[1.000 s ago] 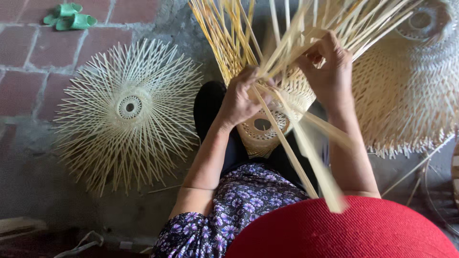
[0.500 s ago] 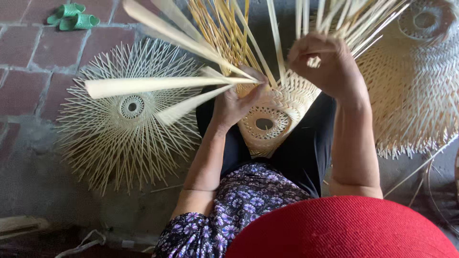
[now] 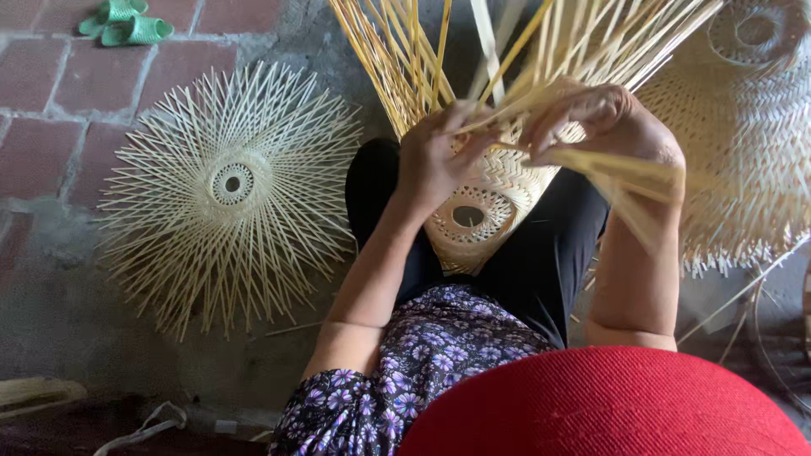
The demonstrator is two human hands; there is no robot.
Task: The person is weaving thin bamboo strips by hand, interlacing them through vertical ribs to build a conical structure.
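Work piece: a half-woven bamboo basket [image 3: 477, 211] lay on my lap between my knees, its round base ring facing me.
Loose ends: many unwoven strips [image 3: 439, 59] fanned up and away from the woven part, out past the top edge of the view.
Left hand: my left hand [image 3: 435, 156] was closed on a few strips just above the woven band, fingers curled round them.
Right hand: my right hand [image 3: 604, 122] was closed on a bundle of strips, bent across the basket toward the right; the strip ends there were blurred.
Done: the base ring and a short band of tight weave around it were finished, as far as I could see.
Left: I judged most of the wall not yet woven, since the strips stood free along nearly their whole length.
Floor, left: a flat starburst piece [image 3: 228, 190], centre woven and spokes loose, lay on the floor well apart from my hands.
Floor, right: a larger woven shell [image 3: 752, 152] with a fringed edge lay just beside my right arm.
Also noted: green sandals [image 3: 127, 21] on the brick at top left; my red hat brim [image 3: 600, 405] covered the lower view.
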